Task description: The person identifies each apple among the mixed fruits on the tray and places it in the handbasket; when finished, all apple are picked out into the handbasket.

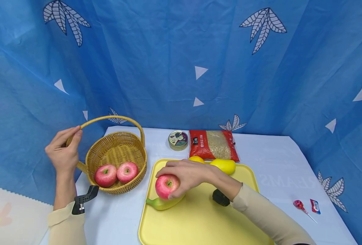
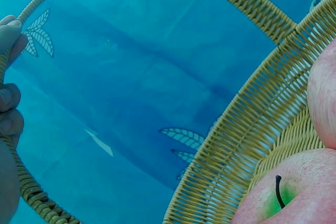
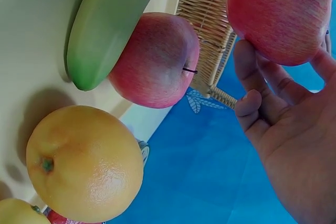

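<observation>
My left hand point(image 1: 64, 148) grips the raised arched handle point(image 1: 116, 117) of a round wicker basket point(image 1: 119, 136). Two red-pink apples point(image 1: 105, 176) lie inside the basket. Over the left part of a yellow tray point(image 1: 199, 224), my right hand point(image 1: 188, 175) holds another apple point(image 1: 167, 186) by its sides with fingers and thumb. A green-yellow banana point(image 1: 160, 204) lies just below that apple. The right wrist view shows the held apple point(image 3: 281, 17) and one more apple point(image 3: 155, 61) against the banana point(image 3: 113, 30); the hand hides this second apple in the head view.
On the tray are a round orange-yellow fruit point(image 3: 86, 163), a long yellow fruit point(image 1: 223, 166) and a dark lumpy thing point(image 1: 220, 198) by the right forearm. Behind it stand a round tin point(image 1: 178, 140) and a red food bag point(image 1: 212, 145). A lollipop point(image 1: 300, 205) and small packet point(image 1: 315, 206) lie right.
</observation>
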